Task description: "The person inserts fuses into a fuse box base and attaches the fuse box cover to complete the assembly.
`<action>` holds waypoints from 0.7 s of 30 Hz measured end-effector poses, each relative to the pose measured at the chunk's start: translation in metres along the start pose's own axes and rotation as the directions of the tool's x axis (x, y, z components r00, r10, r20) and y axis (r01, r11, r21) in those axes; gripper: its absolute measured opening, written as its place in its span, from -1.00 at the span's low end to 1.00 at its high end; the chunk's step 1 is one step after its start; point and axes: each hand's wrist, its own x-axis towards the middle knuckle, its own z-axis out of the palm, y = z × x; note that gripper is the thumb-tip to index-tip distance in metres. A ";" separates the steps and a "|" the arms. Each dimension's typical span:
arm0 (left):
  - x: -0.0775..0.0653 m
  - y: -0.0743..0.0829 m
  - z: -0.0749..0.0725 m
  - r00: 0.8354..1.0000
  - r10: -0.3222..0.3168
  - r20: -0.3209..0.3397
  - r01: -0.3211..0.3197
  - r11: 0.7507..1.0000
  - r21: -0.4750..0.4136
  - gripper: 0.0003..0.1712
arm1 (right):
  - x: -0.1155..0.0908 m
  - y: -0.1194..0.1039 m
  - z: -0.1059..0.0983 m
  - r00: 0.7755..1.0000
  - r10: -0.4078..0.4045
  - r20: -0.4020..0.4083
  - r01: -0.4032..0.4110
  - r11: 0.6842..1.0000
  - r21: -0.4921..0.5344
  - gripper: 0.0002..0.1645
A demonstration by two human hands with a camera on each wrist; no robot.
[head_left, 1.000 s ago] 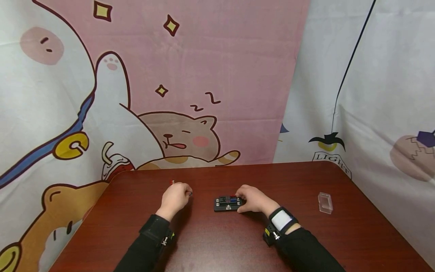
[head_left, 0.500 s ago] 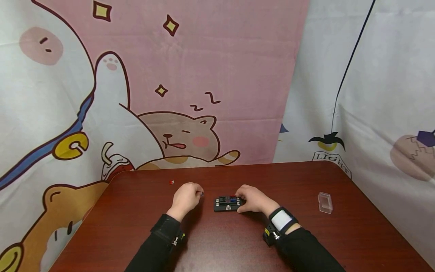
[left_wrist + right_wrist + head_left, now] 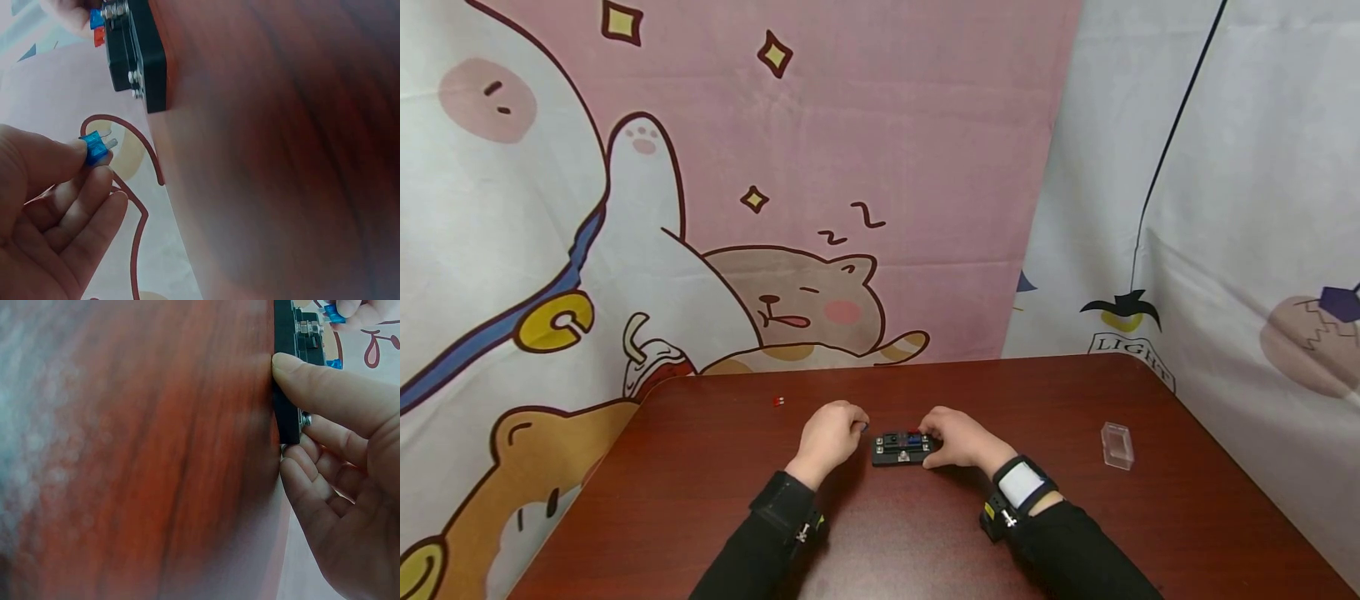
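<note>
And here a blue fuse-like piece (image 3: pixel 95 149) is pinched by its coloured body between thumb and fingers of the left hand (image 3: pixel 831 442), its 2 metal prongs (image 3: pixel 112 144) left bare and pointed down toward the table (image 3: pixel 910 542), presumably so the metal is not covered. It is held off the surface, just beside the left end of the black block (image 3: pixel 895 457), not touching it. At the other end, that block is gripped by the right hand (image 3: pixel 962 440), thumb set against the near side, fingers at the far side; by the look of it, sliding is being prevented while the left part is left uncovered. Near the gripped end, 1 seated blue piece (image 3: pixel 97 19) and 1 seated red piece (image 3: pixel 99 36) are carried side by side. Beyond the left hand, a loose red piece (image 3: pixel 778 402) is laid well apart; off to the right, a clear plastic box (image 3: pixel 1117 447) is parked, perhaps so the hands are not crowded.
</note>
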 end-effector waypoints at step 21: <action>0.013 0.027 0.011 0.995 0.098 -0.001 -0.098 0.993 0.063 -0.91 | 0.000 0.002 0.001 0.999 -0.043 -0.030 0.042 0.998 -0.038 -0.52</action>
